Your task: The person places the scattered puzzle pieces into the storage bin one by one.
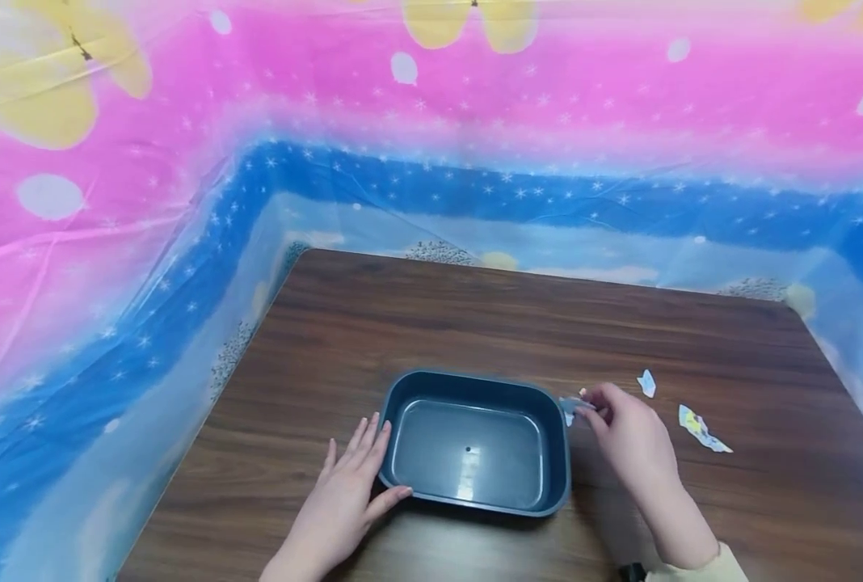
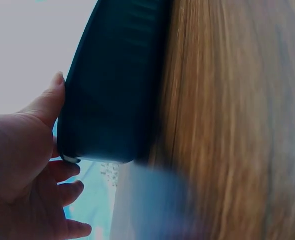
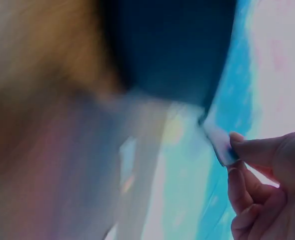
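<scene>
A dark blue-grey plastic basin [image 1: 475, 469], rectangular with rounded corners, stands on the wooden table. My left hand [image 1: 340, 493] rests against its left side, fingers straight along the rim and thumb at the near left corner. In the left wrist view the thumb lies at the rim of the dark basin wall [image 2: 107, 100]. Just off the basin's right rim, my right hand [image 1: 635, 440] pinches a small scrap of paper [image 3: 220, 142] between thumb and fingertips. The scrap overlaps the basin's far right corner in the head view.
Two more torn paper scraps lie on the table to the right: a small pale one [image 1: 646, 383] and a longer one with yellow markings [image 1: 704, 430]. A pink and blue patterned cloth [image 1: 431, 145] hangs around the table's far and left edges [image 1: 548, 277].
</scene>
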Demonstrator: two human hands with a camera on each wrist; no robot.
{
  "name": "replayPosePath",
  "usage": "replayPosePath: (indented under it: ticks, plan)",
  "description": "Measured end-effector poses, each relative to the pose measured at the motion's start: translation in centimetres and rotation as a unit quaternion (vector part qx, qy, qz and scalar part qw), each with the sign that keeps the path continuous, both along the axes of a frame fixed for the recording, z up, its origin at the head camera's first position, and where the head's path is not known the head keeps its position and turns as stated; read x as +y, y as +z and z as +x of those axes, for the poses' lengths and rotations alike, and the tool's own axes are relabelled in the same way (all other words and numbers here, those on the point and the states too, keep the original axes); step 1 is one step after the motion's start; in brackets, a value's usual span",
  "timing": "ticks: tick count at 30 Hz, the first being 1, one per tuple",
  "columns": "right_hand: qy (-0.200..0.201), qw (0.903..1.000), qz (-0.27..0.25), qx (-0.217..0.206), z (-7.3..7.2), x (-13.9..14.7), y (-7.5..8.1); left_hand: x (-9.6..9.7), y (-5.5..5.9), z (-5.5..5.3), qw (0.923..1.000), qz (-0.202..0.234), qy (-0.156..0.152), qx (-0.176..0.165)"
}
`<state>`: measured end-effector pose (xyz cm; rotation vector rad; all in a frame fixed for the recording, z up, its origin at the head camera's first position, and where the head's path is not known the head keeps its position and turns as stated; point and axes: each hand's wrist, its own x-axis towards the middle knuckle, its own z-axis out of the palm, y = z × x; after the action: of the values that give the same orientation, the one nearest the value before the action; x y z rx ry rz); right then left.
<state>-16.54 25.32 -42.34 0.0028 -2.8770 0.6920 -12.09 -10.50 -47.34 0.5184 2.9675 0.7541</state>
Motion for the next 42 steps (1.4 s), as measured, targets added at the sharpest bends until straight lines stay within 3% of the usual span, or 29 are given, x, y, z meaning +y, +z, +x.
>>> replayPosePath:
  ticks: [4, 8, 14, 17, 20, 26, 30, 36, 42]
  plan:
    - [0.016, 0.9998, -0.006, 0.012, -1.2, -3.4, 2.5, 0.8, 0.0, 0.3, 1.0, 0.0, 0.002, 0.001]
    - [0.057, 0.9982, -0.016, 0.002, -2.8, -7.1, 3.5, 1.2, 0.0, 0.6, 1.0, -0.001, 0.003, 0.0]
    - [0.156, 0.9827, -0.029, -0.095, -4.9, -12.7, 1.6, 1.2, 0.1, 0.5, 1.0, -0.006, 0.002, -0.001]
    - [0.179, 0.9715, -0.043, -0.149, -5.4, -14.5, 0.3, 1.3, 0.1, 0.4, 1.0, -0.006, 0.003, 0.002]
    - [0.188, 0.9662, -0.033, -0.174, -5.7, -15.5, -0.9, 1.3, 0.0, 0.3, 0.9999, -0.01, 0.007, -0.001]
    - [0.174, 0.9725, 0.015, -0.154, -5.6, -15.8, -3.1, 1.4, -0.1, 0.3, 0.9998, -0.012, 0.011, -0.006]
    - [0.157, 0.9783, 0.036, -0.131, -5.3, -15.4, -3.5, 1.5, -0.2, 0.3, 0.9999, -0.01, 0.012, 0.0]
    - [0.142, 0.9848, 0.029, -0.096, -4.1, -13.8, -1.2, 1.4, -0.2, 0.4, 0.9999, -0.009, 0.015, 0.001]
    - [0.084, 0.9951, -0.013, -0.052, -3.3, -8.7, 2.4, 1.1, -0.1, 0.2, 0.9997, 0.002, 0.011, -0.021]
